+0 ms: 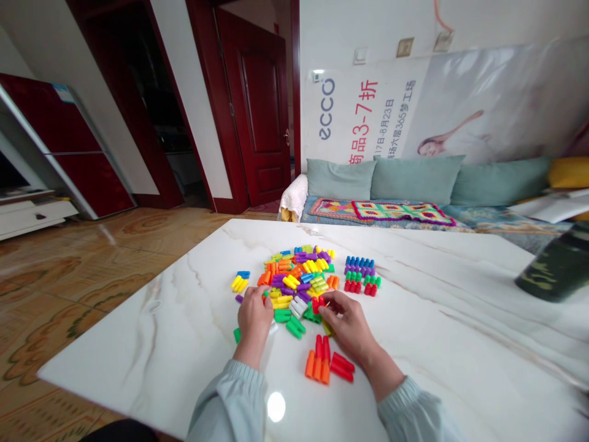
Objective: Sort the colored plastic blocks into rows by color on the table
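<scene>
A loose pile of bullet-shaped plastic building blocks [291, 282] in many colours lies in the middle of the table. At the pile's near right side, my right hand [346, 322] is closed on a red block [317, 304]. My left hand [255, 313] rests at the pile's left edge, its fingers bent down among the blocks; whether they hold one is hidden. Between my forearms sit joined orange blocks [317, 369] with red ones on top, and a red block [342, 366] lies beside them. Green blocks [295, 328] lie between my hands.
Right of the pile stand rows of joined blue, purple, green and red blocks [361, 270]. A dark camouflage cup [556, 264] is on the right of the white marble-patterned table [175, 344]. A sofa with green cushions [416, 178] stands beyond the far edge.
</scene>
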### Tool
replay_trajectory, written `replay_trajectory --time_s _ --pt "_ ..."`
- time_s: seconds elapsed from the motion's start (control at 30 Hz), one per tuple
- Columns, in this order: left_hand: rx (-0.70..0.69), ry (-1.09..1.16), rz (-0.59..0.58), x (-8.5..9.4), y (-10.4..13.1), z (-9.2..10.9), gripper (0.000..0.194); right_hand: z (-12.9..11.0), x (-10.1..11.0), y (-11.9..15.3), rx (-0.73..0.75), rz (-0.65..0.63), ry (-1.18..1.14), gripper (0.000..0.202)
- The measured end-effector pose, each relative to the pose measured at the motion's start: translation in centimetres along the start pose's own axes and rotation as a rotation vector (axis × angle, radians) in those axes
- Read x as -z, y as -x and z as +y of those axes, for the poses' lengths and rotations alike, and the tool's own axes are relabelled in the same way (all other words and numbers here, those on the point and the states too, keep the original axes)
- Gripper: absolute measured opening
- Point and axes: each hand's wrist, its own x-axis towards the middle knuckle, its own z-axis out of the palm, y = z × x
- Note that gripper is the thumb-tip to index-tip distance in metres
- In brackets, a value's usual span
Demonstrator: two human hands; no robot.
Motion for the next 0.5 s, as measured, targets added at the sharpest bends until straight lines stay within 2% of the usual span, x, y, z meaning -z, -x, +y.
replay_trajectory --time_s 0.1,0.2,0.33,0.4,0.5 --pt "-0.017 0.055 0.009 -0.1 -0.1 -0.1 0.029 0.1 -0.1 -0.2 -0.002 0.032 -0.059 0.016" --pt "-0.073 0.162 0.078 -0.3 -0.3 -0.4 0.027 0.3 -0.3 -0.2 -0.016 0.04 -0.082 0.017" --pt "-0.144 0.458 0.174 -0.5 -0.5 0.0 0.02 0.3 -0.4 -0.2 -0.043 0.024 -0.115 0.018" --pt "-0.109 0.679 0.093 -0.6 -0.3 0.6 0.023 0.2 -0.3 -0.3 -0.043 0.025 -0.157 0.021" --pt "-0.024 0.98 -0.145 -0.8 0.3 1.7 0.029 -0.2 -0.1 -0.3 -0.014 0.044 -0.219 0.027"
